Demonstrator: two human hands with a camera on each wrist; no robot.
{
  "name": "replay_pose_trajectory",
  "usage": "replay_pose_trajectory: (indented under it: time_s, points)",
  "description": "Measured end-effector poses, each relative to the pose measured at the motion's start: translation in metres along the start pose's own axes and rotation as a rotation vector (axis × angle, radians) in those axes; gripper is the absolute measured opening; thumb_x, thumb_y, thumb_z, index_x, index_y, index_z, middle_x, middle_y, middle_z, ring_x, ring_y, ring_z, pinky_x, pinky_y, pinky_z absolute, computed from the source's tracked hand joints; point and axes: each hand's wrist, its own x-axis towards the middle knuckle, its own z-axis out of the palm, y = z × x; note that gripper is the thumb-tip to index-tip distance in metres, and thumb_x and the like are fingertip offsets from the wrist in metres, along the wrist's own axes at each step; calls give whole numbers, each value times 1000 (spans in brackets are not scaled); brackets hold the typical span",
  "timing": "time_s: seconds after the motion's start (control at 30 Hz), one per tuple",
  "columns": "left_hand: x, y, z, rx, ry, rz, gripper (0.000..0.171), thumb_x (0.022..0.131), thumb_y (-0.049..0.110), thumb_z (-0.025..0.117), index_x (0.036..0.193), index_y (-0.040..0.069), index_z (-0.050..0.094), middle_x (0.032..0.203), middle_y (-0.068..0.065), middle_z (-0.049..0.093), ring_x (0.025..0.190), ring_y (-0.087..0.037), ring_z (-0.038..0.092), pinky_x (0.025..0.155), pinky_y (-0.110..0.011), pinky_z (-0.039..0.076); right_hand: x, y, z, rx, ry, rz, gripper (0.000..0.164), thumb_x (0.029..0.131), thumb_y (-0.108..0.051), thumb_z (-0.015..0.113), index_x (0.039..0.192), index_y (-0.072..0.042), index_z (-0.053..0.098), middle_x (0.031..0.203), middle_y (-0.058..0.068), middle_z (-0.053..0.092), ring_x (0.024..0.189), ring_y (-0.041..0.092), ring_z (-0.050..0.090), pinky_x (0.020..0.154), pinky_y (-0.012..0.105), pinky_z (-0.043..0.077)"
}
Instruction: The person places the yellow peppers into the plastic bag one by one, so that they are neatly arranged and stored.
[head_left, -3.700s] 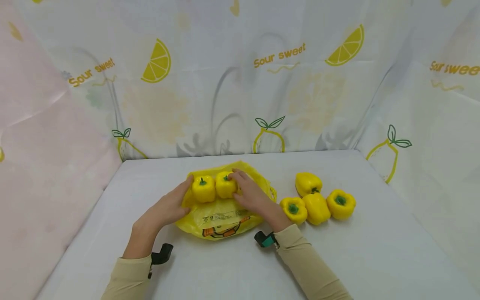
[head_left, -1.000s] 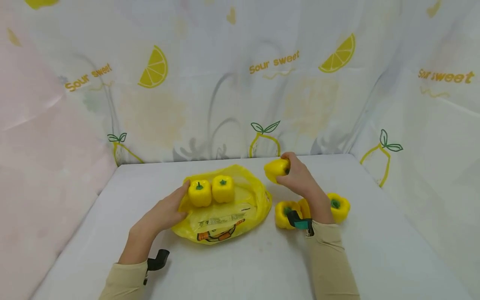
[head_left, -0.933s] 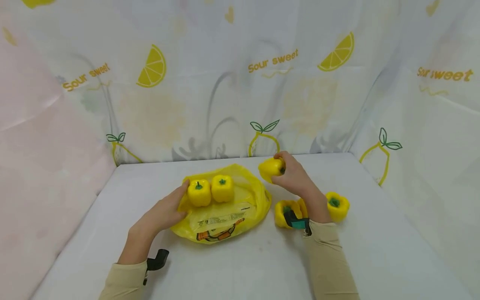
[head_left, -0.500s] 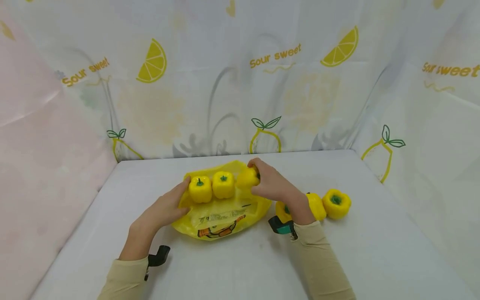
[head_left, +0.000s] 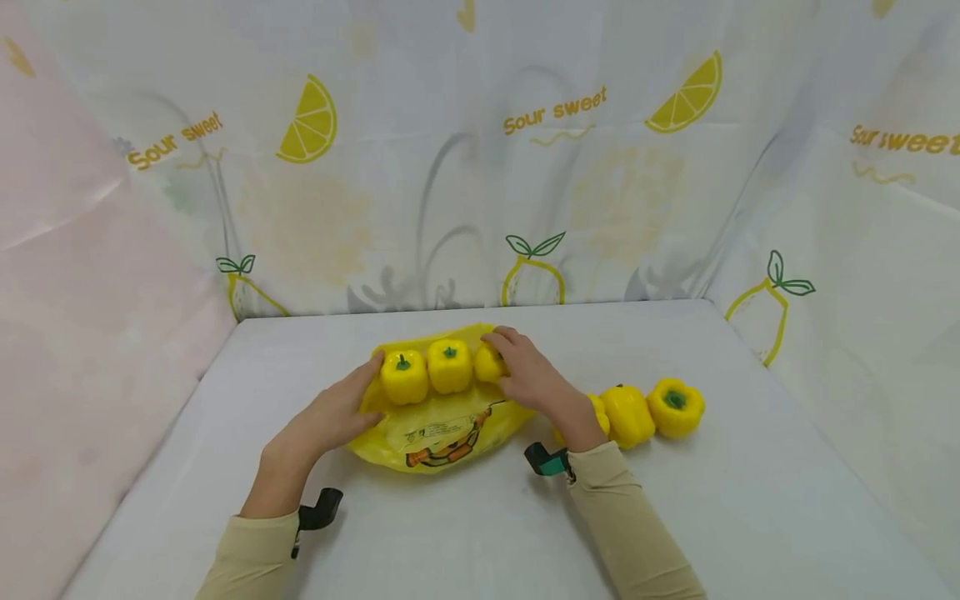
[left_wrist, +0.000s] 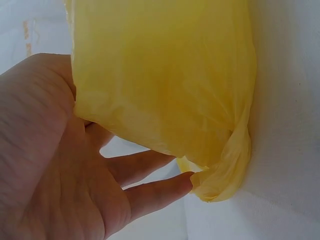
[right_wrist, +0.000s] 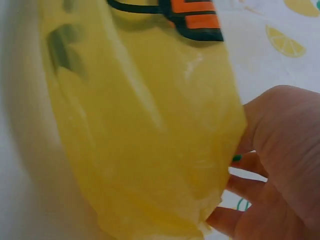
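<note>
A yellow plastic bag (head_left: 480, 425) with an orange and black print lies on the table, its mouth spread. Two yellow bell peppers with green stems, one at left (head_left: 405, 379) and one in the middle (head_left: 450, 367), sit upright in the mouth. My left hand (head_left: 341, 412) holds the bag's left rim. In the left wrist view its fingers (left_wrist: 157, 194) are spread, one fingertip at the twisted plastic; the thumb tip is hidden. At the mouth's right side, my right hand (head_left: 532, 375) grips a third yellow bell pepper (head_left: 487, 364), partly covered by its fingers.
To the right stand three more yellow bell peppers (head_left: 677, 407), close together in a row, the nearest partly behind my right wrist. The white table (head_left: 450, 542) ends at a lemon-printed cloth (head_left: 420, 208) at the back, with cloth walls on both sides.
My right hand has brought a bell pepper from the group at right, leftward and down to the bag's mouth. The left hand has stayed at the bag's left rim.
</note>
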Motion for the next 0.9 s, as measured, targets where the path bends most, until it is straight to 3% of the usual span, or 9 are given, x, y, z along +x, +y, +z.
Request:
replay_pose_trajectory:
  time_s: [0.1, 0.27, 0.53, 0.7, 0.9]
  points:
    - [0, 0, -1, 2, -3, -7, 87, 94, 18, 62, 161, 12, 8, 166, -18, 19, 151, -42, 23, 121, -61, 22, 2, 1, 3, -6, 44, 4, 59, 86, 8, 52, 143, -5, 43, 154, 15, 39, 143, 33, 39, 119, 47, 36]
    - [-1, 0, -2, 16, 1, -4, 88, 94, 16, 63, 161, 10, 6, 165, -20, 19, 150, -44, 23, 121, -62, 22, 2, -1, 5, -59, 87, 3, 49, 89, 7, 52, 136, -8, 54, 154, 14, 42, 143, 33, 41, 119, 46, 38]
    - [-3, 0, -4, 8, 20, 10, 89, 93, 13, 63, 161, 11, 6, 165, -20, 18, 150, -44, 22, 121, -62, 22, -1, -3, 8, -95, 10, 60, 61, 93, 0, 53, 149, -22, 47, 162, 10, 30, 147, 33, 35, 119, 48, 37]
    - [-2, 0, -4, 9, 26, 24, 91, 93, 12, 65, 161, 11, 4, 166, -20, 15, 151, -44, 20, 121, -62, 20, 1, 1, 12, -119, 6, 27, 67, 91, 0, 54, 152, -26, 42, 165, 6, 24, 150, 32, 28, 115, 49, 40]
    - [-2, 0, -5, -6, 24, 13, 94, 92, 12, 65, 161, 9, 2, 166, -20, 13, 151, -44, 19, 121, -62, 19, 1, 1, 7, -71, -15, -7, 71, 89, 0, 58, 153, -26, 40, 167, 6, 19, 151, 34, 24, 119, 52, 35]
